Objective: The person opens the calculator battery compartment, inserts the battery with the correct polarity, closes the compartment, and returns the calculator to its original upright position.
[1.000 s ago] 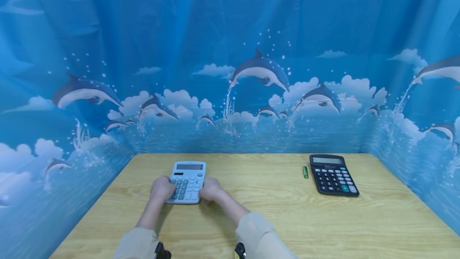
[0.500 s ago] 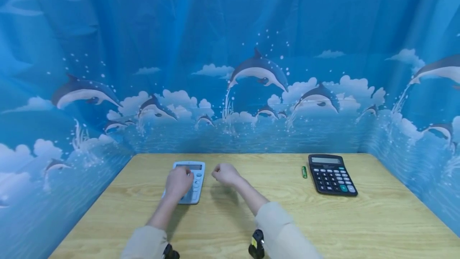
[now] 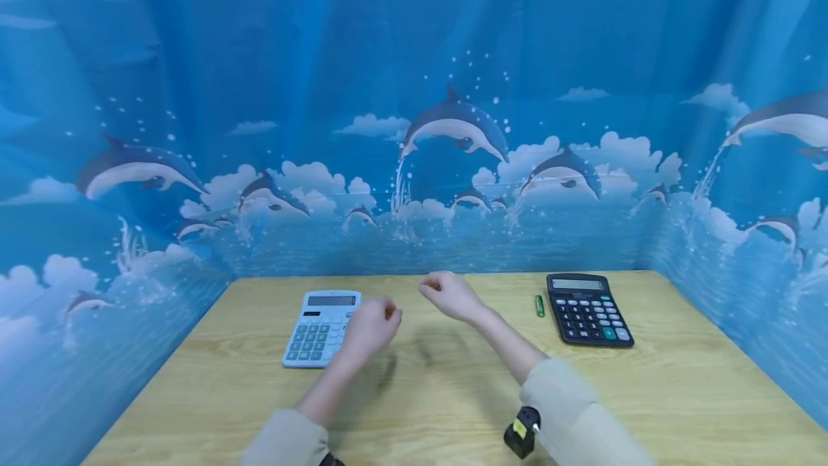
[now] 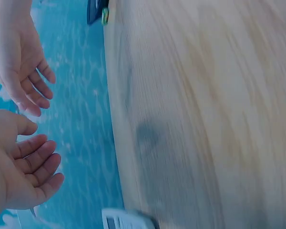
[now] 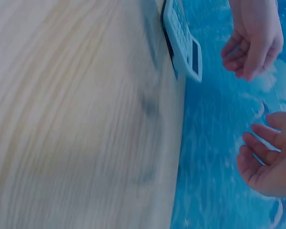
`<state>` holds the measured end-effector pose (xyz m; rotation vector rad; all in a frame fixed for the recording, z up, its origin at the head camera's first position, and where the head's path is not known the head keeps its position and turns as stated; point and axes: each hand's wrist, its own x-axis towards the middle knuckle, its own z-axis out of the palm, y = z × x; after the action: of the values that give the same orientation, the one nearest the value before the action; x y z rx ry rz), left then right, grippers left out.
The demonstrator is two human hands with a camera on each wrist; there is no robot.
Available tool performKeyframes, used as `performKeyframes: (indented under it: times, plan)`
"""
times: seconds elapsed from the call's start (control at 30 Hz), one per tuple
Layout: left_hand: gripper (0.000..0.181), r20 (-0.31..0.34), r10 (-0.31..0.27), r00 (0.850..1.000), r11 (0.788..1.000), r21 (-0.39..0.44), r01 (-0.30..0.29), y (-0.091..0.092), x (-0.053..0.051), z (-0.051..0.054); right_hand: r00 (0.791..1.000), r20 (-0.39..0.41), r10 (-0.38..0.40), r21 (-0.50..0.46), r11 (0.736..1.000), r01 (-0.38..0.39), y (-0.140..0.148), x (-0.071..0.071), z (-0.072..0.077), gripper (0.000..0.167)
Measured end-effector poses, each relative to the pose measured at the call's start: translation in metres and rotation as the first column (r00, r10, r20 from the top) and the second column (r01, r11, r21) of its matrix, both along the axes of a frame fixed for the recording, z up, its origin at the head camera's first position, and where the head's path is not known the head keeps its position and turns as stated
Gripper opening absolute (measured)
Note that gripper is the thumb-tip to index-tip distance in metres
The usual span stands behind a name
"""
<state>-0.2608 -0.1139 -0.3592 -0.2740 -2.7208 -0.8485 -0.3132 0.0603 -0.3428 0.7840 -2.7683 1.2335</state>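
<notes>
My left hand hovers above the table, just right of the white calculator, and covers part of its right edge in the head view. In the left wrist view the left hand's fingers are loosely bent around nothing. The right hand is in the air to the right of the left one, its fingers relaxed and holding nothing in the right wrist view. A gap separates the two hands. The white calculator lies flat, face up, its display toward the back.
A black calculator lies face up at the back right of the wooden table. Left of it lies a small green battery. A blue dolphin-print curtain closes in the back and sides of the table.
Both hands have let go of the white calculator, lifted and moved to the right, the right hand farther. The white calculator stays on the table.
</notes>
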Motion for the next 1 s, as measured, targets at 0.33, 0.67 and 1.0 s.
performKeyframes:
  times: [0.33, 0.67, 1.0]
  plan:
    - [0.023, -0.007, -0.118, 0.993, 0.993, 0.011, 0.118, 0.043, 0.002, -0.008, 0.990, -0.071, -0.123, 0.003, 0.992, 0.124, 0.075, -0.003, 0.009, 0.033]
    - [0.025, 0.038, -0.191, 0.981, 0.974, 0.127, 0.185, 0.082, 0.004, -0.011, 0.961, -0.072, -0.266, 0.051, 0.962, 0.270, 0.146, -0.008, 0.003, 0.040]
    - [0.029, 0.117, -0.280, 0.953, 0.946, 0.203, 0.253, 0.127, 0.001, -0.015, 0.942, -0.056, -0.331, 0.083, 0.939, 0.335, 0.208, -0.014, -0.008, 0.054]
